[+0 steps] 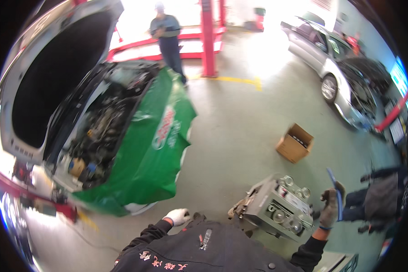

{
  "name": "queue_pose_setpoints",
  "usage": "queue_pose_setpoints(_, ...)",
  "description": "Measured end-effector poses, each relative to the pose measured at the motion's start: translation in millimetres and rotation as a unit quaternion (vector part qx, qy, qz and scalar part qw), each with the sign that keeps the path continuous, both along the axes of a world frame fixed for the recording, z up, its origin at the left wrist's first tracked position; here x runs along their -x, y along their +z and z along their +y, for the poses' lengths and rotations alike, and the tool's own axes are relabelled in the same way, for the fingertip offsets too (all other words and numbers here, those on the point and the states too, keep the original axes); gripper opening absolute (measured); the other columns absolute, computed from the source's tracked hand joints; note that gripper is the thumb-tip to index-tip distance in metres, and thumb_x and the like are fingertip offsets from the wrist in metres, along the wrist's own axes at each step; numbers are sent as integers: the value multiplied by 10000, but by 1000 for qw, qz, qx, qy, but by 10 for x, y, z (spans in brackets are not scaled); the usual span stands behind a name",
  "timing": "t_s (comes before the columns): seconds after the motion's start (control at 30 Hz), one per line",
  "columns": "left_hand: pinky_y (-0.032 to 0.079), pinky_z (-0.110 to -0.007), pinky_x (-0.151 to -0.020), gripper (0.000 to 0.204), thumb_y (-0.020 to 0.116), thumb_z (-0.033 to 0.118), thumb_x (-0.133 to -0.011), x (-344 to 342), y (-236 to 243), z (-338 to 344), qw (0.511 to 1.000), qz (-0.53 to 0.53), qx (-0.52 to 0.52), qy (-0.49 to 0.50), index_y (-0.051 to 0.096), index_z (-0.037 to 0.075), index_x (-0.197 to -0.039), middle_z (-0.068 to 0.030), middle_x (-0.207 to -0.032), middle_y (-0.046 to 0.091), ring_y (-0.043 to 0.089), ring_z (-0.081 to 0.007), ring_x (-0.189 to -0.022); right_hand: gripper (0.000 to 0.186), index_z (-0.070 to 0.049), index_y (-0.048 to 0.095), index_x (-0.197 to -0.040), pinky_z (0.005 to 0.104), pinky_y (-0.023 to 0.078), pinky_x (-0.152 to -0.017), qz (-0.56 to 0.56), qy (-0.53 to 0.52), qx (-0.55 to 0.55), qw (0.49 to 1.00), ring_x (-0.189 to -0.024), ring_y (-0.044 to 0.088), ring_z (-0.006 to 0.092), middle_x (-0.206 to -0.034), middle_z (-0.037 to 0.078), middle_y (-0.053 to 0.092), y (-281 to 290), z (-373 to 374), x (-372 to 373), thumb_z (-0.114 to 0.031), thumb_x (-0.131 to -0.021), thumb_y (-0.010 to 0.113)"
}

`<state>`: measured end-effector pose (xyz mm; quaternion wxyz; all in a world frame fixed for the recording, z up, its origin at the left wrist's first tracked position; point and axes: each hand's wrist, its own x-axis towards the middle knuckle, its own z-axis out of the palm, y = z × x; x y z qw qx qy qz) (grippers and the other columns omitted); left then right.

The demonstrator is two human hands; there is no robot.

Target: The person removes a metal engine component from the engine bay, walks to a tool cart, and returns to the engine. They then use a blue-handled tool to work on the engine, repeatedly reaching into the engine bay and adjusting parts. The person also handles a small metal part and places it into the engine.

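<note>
The right hand (329, 212), in a grey glove, has its fingers closed around a long, slim, slightly bowed blue strip (339, 205), smooth-looking and jutting out beyond the grip. Just left of that grip stands a grey machine (262, 205) with clear glass bowls; farther left, the white-gloved left hand (177, 216) curls loosely, its contents impossible to tell.

Strong white light floods the upper edge, washing out the background behind the red lift post (207, 41) and throwing glare onto the floor (267, 59). The raised hood's underside (54, 68) sinks near black. Fisheye curvature bends the silver car (309, 44); the rim darkens; engine-bay (105, 120) detail looks soft.
</note>
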<state>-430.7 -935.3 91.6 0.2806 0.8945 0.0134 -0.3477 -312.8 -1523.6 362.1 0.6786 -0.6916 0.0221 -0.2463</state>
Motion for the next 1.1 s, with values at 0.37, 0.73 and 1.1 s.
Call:
queue_pose_setpoints(0.37, 602, -424, -1025, 704, 619, 267, -1155, -397, 1304, 1106, 743, -117, 492, 439, 268, 88, -1739, -215, -1647, 498, 742, -285, -1145, 254, 28, 778, -1224, 269, 519, -767, 241, 511, 23, 825, -837, 618, 90, -947, 14, 706, -104, 4693, -1257, -176, -1105, 686)
queue_pose_setpoints(0.73, 596, -281, -827, 224, 605, 89, -1155, -1153, 1156, 2588, 522, -265, 489, 646, 704, -25, -1321, -91, -1081, 744, 710, -140, -904, 303, -10, 780, -1300, 300, 583, -842, 185, 713, 222, 639, -948, 708, 106, -1051, 53, 794, -748, 7236, -2519, -211, -1083, 715)
queue_pose_setpoints(1.1, 553, -499, -1019, 276, 745, 130, -987, -2524, 145, 4487, 552, -332, -271, 716, 731, 77, -1258, -133, -1164, 744, 687, -351, -1159, 222, -25, 762, -1245, 303, 560, -735, 31, 743, 239, 624, -819, 645, 100, -919, 22, 726, -1080, 10928, -5126, -169, -1077, 756)
